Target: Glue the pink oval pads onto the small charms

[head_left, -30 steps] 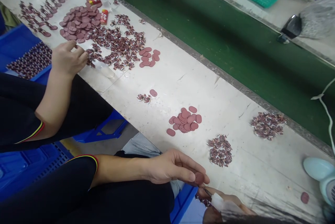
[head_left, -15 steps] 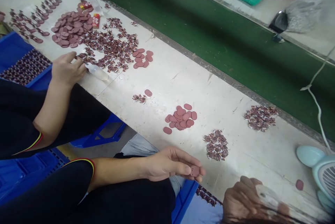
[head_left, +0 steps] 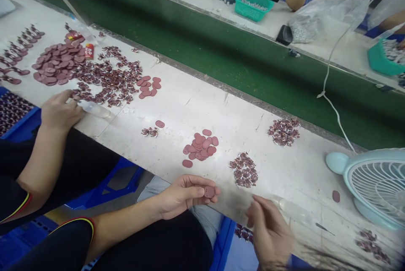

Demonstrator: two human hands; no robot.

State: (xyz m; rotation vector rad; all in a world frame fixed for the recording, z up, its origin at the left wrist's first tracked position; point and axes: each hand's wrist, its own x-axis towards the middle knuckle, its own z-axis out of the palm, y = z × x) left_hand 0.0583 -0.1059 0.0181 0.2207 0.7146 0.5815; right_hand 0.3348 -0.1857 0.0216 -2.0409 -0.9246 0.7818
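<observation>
My left hand (head_left: 186,195) pinches a reddish-brown oval disc (head_left: 209,192) between thumb and fingers; small holes show in its face. To its right, my right hand (head_left: 268,231) is over the table edge, slightly blurred, thumb and fingers loosely stretched, with nothing visible in it. Just beyond it lies a clear squeeze bottle (head_left: 295,212) with a thin dark tip. Ahead of my left hand is a pile of oval discs (head_left: 201,147). Two heaps of small brown-and-white pieces, one nearer (head_left: 243,169) and one farther (head_left: 284,132), are on the table too.
At left, a co-worker's hand (head_left: 60,110) holds a whitish bottle (head_left: 96,109) beside large piles of discs (head_left: 58,62) and small pieces (head_left: 106,77). A light-blue fan (head_left: 376,182) stands at right. Across the green gap, another person works by a green basket (head_left: 253,6).
My right hand has come away from the clear bottle and moved left toward my left hand. My left hand still holds the disc. The view has swung right, showing more of the fan.
</observation>
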